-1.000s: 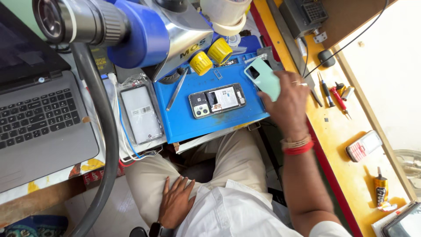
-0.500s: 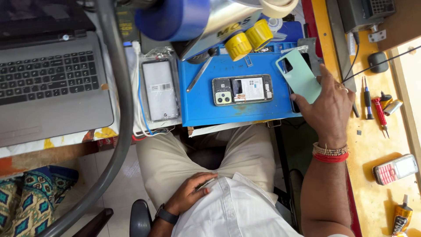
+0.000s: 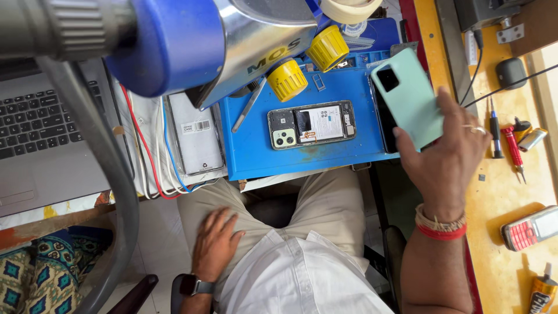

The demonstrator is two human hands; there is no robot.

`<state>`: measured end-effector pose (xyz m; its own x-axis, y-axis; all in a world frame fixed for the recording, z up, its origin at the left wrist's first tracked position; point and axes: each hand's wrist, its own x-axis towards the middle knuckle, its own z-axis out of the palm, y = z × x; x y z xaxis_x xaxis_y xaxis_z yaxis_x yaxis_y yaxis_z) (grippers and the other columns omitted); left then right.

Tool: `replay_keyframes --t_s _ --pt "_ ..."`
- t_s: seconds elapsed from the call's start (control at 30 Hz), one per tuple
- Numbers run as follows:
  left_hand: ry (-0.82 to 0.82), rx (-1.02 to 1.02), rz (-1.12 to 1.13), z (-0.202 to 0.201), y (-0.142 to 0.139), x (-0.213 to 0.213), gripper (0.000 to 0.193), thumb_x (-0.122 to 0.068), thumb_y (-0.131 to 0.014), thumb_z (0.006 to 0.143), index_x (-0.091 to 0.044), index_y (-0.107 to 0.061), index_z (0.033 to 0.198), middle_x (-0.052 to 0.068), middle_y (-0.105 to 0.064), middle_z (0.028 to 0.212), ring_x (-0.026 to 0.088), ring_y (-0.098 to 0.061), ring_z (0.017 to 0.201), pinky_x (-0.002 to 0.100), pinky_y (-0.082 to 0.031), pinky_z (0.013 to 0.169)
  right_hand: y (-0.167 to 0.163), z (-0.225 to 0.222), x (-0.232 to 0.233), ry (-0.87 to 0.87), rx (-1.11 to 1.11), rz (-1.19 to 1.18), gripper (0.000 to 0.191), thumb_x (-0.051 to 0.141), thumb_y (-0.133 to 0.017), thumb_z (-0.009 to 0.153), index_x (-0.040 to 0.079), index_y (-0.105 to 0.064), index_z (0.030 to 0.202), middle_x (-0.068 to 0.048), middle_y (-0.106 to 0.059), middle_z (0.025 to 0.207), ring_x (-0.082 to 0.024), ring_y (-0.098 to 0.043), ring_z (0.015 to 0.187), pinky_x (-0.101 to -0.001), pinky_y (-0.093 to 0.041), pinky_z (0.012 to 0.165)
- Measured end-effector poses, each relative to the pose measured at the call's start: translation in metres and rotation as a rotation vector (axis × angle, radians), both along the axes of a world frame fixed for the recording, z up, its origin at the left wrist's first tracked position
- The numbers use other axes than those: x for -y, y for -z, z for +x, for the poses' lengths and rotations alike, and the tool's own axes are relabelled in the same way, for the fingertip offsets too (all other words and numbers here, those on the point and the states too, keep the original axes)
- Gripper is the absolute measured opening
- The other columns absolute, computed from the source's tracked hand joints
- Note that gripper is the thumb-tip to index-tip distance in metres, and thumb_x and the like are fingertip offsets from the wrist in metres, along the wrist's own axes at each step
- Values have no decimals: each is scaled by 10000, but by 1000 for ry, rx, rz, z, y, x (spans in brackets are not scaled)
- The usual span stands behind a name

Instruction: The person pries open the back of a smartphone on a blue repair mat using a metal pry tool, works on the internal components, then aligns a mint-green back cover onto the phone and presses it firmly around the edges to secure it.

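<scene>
We are seeing an opened phone (image 3: 311, 125) lying on a blue mat (image 3: 256, 151), a laptop (image 3: 40, 122) sitting beside it, and possibly a screwdriver (image 3: 512, 152) resting nearby.

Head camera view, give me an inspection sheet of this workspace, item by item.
Surface: blue rectangular work mat on the bench, yellow bench top to its right.
Job's things: pale green phone back cover in the right hand; opened phone with its insides showing flat on the mat.
Clutter: two yellow ribbed knobs, red-handled screwdriver, small keypad phone, flat grey panel.
Hands: right fingers grip the cover; left hand rests on the thigh, empty.
Cables: red, blue and white wires beside the mat; black cable top right.
Surroundings: grey laptop, microscope body overhead.
</scene>
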<state>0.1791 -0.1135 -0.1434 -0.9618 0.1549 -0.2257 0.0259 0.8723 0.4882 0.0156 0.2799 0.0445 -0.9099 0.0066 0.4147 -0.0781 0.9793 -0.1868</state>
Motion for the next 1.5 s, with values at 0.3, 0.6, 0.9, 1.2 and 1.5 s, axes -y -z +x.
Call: replay_keyframes --t_s 0.3,0.6,0.9,1.2,1.5 --pt "-15 232 -267 -8 -5 -14 947 -652 -661 754 -174 -429 1537 197 -198 1657 405 -125 1527 689 -105 1135 7 4 -7 -216 -133 -465 653 -7 -872 908 -26 -519 1457 -182 -640 1405 -290 -616 1269 -355 -484 1118" --pt "26 -94 313 8 15 -25 350 -350 -767 853 -91 -759 1089 88 -750 1145 290 -662 1128 438 -508 978 -2 -3 1 -265 -56 -388 601 6 -871 848 -12 -590 1378 -223 -642 1397 -299 -644 1269 -333 -516 1083" --pt "202 -592 268 -69 -97 -96 367 -342 -840 838 -34 -774 1026 96 -617 810 275 -584 699 425 -461 595 10 13 -12 -280 -259 -855 579 71 -826 982 -19 -527 1470 -130 -579 1411 -195 -586 1254 -340 -494 1103" --pt "435 -786 53 -187 -157 -173 333 -141 -601 958 15 -691 1238 146 -648 1316 296 -594 1225 462 -476 1098 7 43 -35 -245 -293 -698 553 125 -845 993 -38 -546 1428 -163 -575 1448 -198 -567 1273 -308 -466 1077" --pt "480 -759 39 -198 -141 -184 319 -115 -613 947 -37 -725 1235 157 -664 1275 334 -597 1238 510 -472 1092 18 43 -50 -211 -275 -694 626 165 -883 979 -35 -537 1460 -168 -576 1430 -211 -581 1265 -312 -488 1050"
